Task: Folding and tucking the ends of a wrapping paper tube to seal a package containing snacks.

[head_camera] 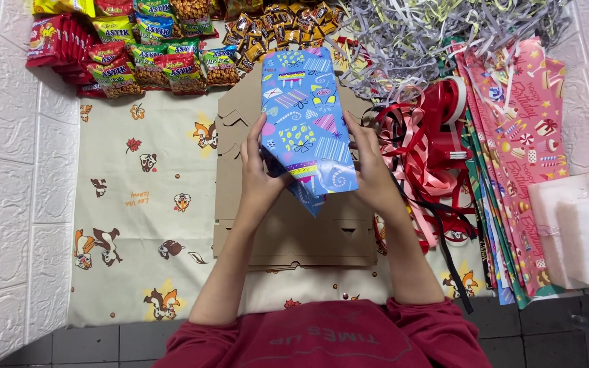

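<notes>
A blue parcel (308, 116) in patterned wrapping paper sits between both hands, above brown cardboard cutouts (288, 232). The left hand (262, 174) has its grip clamped on the parcel's left edge; the right hand (369, 170) has its grip clamped on the right edge. Red ribbons (424, 150) lie just right of the right hand, wrapping sheets (519, 150) beyond. Snack packets (138, 54) lie well up-left of the left hand.

Snack packets (146, 58) lie along the cloth's (138, 225) far edge. Red ribbons (424, 146) tangle beside stacked gift-wrap sheets (519, 143) and white foam blocks (581, 235)
</notes>
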